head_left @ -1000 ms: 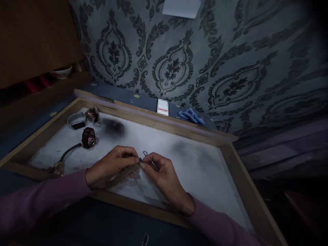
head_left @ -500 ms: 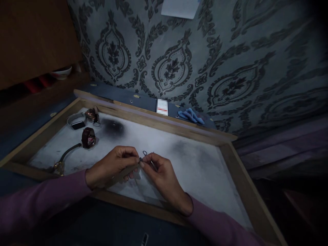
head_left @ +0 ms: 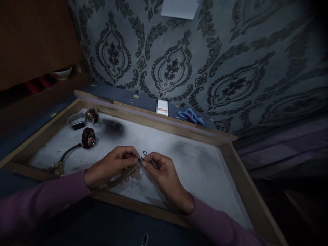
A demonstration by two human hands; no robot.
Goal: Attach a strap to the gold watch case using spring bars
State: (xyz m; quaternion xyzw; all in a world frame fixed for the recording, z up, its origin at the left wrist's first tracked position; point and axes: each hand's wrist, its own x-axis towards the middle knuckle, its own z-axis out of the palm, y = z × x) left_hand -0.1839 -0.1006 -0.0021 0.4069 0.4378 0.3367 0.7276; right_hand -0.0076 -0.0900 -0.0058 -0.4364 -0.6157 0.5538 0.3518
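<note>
My left hand [head_left: 119, 164] and my right hand [head_left: 162, 176] meet over the wooden tray, thumb and fingers pinched together on each. Between their fingertips is a small dark piece [head_left: 141, 160], too small to make out fully. A dull tan strap [head_left: 125, 174] slants down and left from it, passing under my left hand's fingers. Just beyond the fingertips shows a thin black loop [head_left: 145, 153]; whether it is joined to the dark piece I cannot tell.
The wooden tray [head_left: 246, 182] has a white floor. At its left lie a smartwatch [head_left: 78, 125], a watch with a dark red strap [head_left: 88, 138], a gold-coloured watch [head_left: 59, 167] and another watch [head_left: 96, 118]. Behind the tray are a blue cloth [head_left: 191, 116] and a small white box [head_left: 162, 107].
My right hand has shifted slightly to the right, and its fingers have turned a little. More of the dark piece and the tan strap shows between the hands. The tray and watches stay put.
</note>
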